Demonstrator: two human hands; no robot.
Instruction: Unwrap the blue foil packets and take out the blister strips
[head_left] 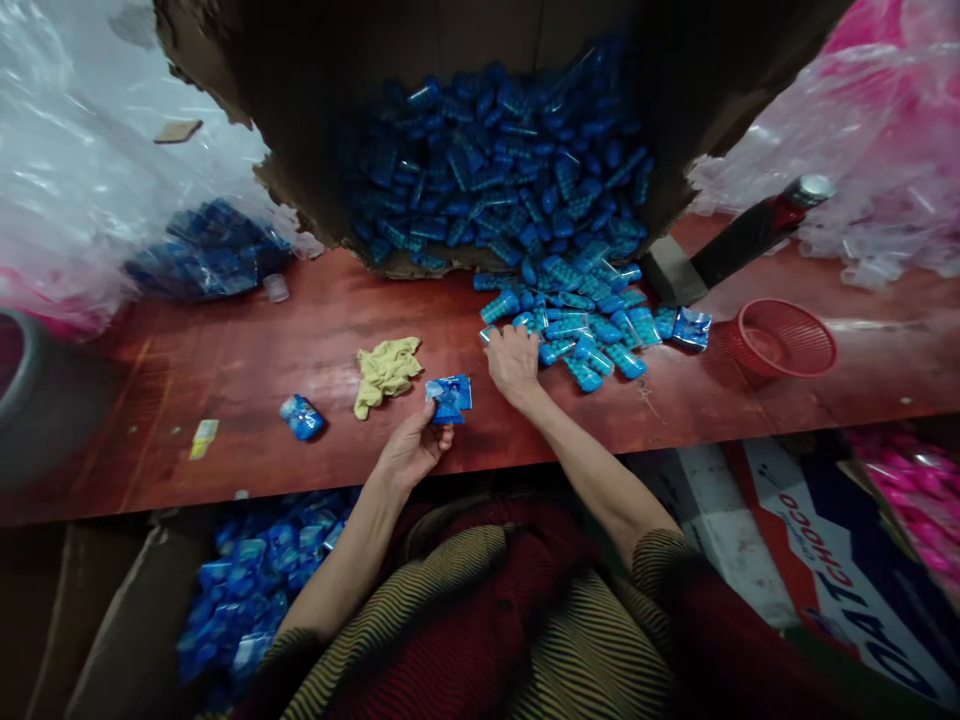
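Between the thumb and fingers of my left hand (420, 445) are flat blue printed plastic sleeves (450, 397), held just above the front of the table. My right hand (514, 365) has its fingers bent down around a small bottle (487, 333) at the near left edge of a loose heap; the fingers partly hide it. The heap is made of clear small bottles (592, 355) with blue caps and blue beads inside. A crumpled yellow cloth (388, 372) lies left of the sleeves. Farther left rests one blue wrapped bottle (302, 416).
A torn cardboard box (300, 150) full of blue bottles opens toward me. On the right of the red table (247, 350) stand a red basket (784, 340) and a dark bottle-like object (757, 235). Blue packs fill a container (262, 570) below. Clear plastic bags (60, 150) flank the box.
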